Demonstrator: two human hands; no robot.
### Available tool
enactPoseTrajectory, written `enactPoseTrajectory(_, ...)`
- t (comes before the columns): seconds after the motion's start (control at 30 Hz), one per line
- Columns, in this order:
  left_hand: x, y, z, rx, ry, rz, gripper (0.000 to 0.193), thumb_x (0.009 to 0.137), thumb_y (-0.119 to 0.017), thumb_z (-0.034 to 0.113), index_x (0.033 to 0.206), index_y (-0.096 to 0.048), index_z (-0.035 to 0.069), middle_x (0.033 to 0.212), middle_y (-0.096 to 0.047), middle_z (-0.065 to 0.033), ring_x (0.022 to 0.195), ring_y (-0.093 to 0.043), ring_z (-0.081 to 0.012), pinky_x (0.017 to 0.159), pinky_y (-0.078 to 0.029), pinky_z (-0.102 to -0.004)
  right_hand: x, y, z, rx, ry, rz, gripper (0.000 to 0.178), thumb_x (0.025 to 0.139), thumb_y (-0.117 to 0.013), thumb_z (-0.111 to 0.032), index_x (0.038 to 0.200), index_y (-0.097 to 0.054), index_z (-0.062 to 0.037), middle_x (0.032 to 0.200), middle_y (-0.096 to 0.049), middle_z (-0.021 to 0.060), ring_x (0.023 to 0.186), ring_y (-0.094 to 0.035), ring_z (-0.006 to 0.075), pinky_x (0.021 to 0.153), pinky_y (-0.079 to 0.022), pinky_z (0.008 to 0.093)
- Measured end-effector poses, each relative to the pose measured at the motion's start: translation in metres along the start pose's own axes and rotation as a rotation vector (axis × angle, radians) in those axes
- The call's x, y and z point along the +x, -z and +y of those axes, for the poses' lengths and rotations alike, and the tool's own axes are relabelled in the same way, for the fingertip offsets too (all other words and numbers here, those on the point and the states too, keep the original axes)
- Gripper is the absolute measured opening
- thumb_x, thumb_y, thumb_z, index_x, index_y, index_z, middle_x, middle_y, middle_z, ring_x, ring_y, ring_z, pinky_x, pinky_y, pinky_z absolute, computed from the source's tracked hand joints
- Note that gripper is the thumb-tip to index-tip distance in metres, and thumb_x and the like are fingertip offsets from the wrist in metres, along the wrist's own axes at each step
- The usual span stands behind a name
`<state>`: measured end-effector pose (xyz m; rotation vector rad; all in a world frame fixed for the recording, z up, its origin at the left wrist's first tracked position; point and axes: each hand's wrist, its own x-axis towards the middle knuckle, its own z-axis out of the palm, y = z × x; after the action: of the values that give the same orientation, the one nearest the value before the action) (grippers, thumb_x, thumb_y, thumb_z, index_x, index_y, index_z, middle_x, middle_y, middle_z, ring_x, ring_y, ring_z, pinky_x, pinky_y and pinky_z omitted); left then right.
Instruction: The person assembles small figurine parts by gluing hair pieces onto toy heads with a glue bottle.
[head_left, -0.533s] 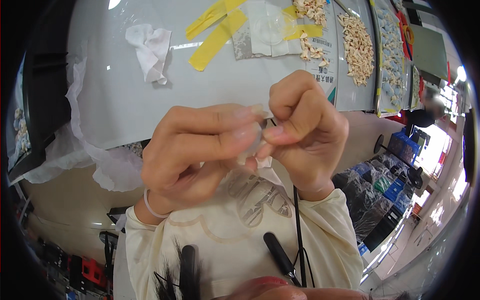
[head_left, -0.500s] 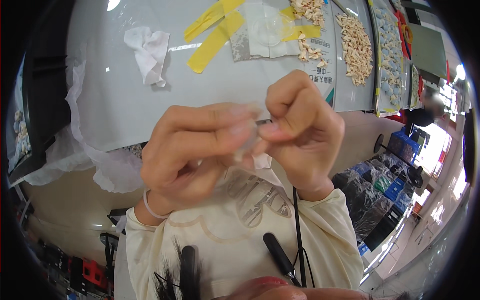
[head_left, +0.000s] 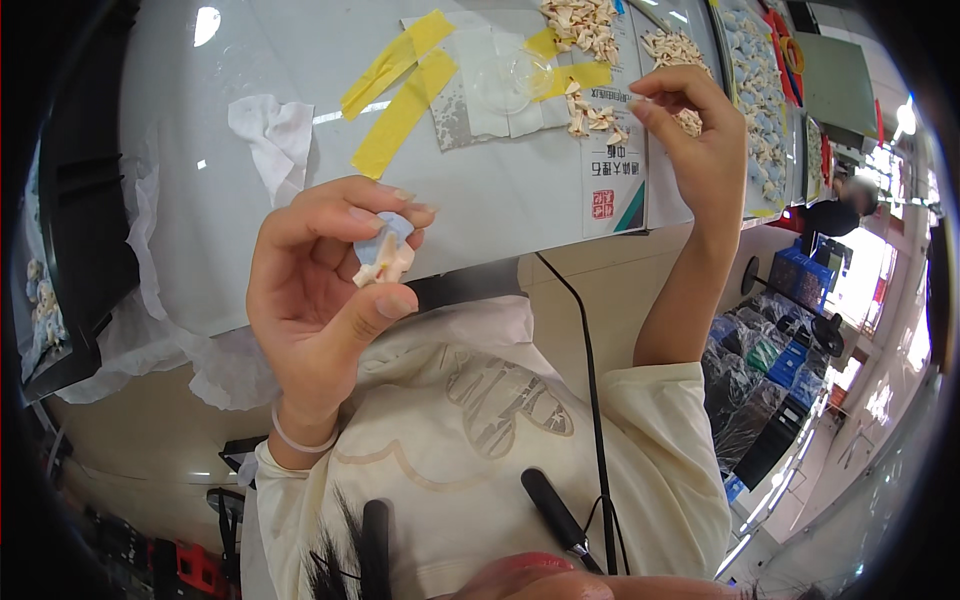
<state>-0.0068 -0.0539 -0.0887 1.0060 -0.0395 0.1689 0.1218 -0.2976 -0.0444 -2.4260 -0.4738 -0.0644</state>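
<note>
My left hand (head_left: pixel 298 265) pinches a small figurine (head_left: pixel 386 250) between thumb and fingers, in front of the table's near edge. Its upper part is pale blue and its lower part cream. My right hand (head_left: pixel 708 135) is raised over the right side of the table, beside the small cream pieces (head_left: pixel 592 120). Its thumb and forefinger curve toward each other with a narrow gap at the tips, and I make out nothing between them. Behind that hand, a second pile of cream pieces (head_left: pixel 672 48) is partly hidden.
A crumpled white tissue (head_left: pixel 275 140) lies on the grey table (head_left: pixel 210 240). Yellow tape (head_left: pixel 405 115) runs beside a white sheet with a clear round dish (head_left: pixel 515 78). Another cream pile (head_left: pixel 582 28) is at the back. Many blue pieces (head_left: pixel 755 110) fill a tray on the right.
My hands were together, blurred, over the near edge. Now my right hand has moved away to the right and up over the table, while my left keeps the figurine, now plainly visible.
</note>
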Motion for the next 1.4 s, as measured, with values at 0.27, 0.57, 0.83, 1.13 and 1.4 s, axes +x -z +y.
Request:
enactPoseTrajectory(0.27,0.000,0.007,-0.001,0.056,0.018,-0.036,0.045,0.069,-0.070,0.015,0.101,-0.044,-0.002,0.097,-0.050,-0.0158,0.086,-0.054,-0.0222,0.077,-0.043,-0.0310,0.003,-0.010,-0.006,-0.097,0.027,-0.204,0.011,0.063,-0.059,-0.002,0.075,-0.058,-0.0006,0.071,-0.053,0.0065,0.063,-0.052,0.0181,0.059,-0.040,0.0263)
enactPoseTrajectory(0.57,0.005,-0.005,0.000,-0.031,0.113,0.034,0.039,0.077,-0.062,0.017,0.105,-0.043,-0.002,0.100,-0.050,-0.0139,0.087,-0.054,-0.0206,0.077,-0.043,-0.0279,0.002,-0.013,0.001,-0.084,0.115,-0.199,0.008,0.066,-0.057,-0.001,0.073,-0.053,0.0008,0.068,-0.050,0.0082,0.062,-0.051,0.0197,0.058,-0.040,0.0267)
enactPoseTrajectory(0.83,0.005,0.002,-0.003,-0.015,0.098,0.031,0.035,0.080,-0.058,0.019,0.105,-0.043,-0.001,0.105,-0.050,-0.0172,0.091,-0.055,-0.0208,0.077,-0.044,-0.0260,0.000,-0.014,0.002,-0.151,0.164,-0.020,0.004,0.073,-0.054,-0.001,0.077,-0.053,0.0000,0.068,-0.054,0.0072,0.057,-0.048,0.0171,0.055,-0.040,0.0260)
enactPoseTrajectory(1.13,0.006,0.005,-0.004,-0.133,0.104,-0.051,0.032,0.077,-0.059,0.004,0.103,-0.042,-0.003,0.105,-0.048,-0.0207,0.094,-0.055,-0.0240,0.077,-0.047,-0.0269,-0.003,-0.019,0.003,0.131,-0.028,0.108,0.007,0.077,-0.052,0.002,0.084,-0.054,0.0014,0.074,-0.060,0.0062,0.066,-0.058,0.0108,0.061,-0.045,0.0201)
enactPoseTrajectory(1.4,0.006,0.003,-0.002,0.043,0.116,0.011,0.046,0.071,-0.068,0.023,0.103,-0.044,0.002,0.097,-0.052,-0.0129,0.087,-0.056,-0.0230,0.070,-0.046,-0.0252,-0.001,-0.019,0.007,0.030,0.140,0.115,0.014,0.071,-0.057,0.006,0.083,-0.061,0.0011,0.078,-0.061,0.0062,0.073,-0.056,0.0105,0.067,-0.043,0.0208)
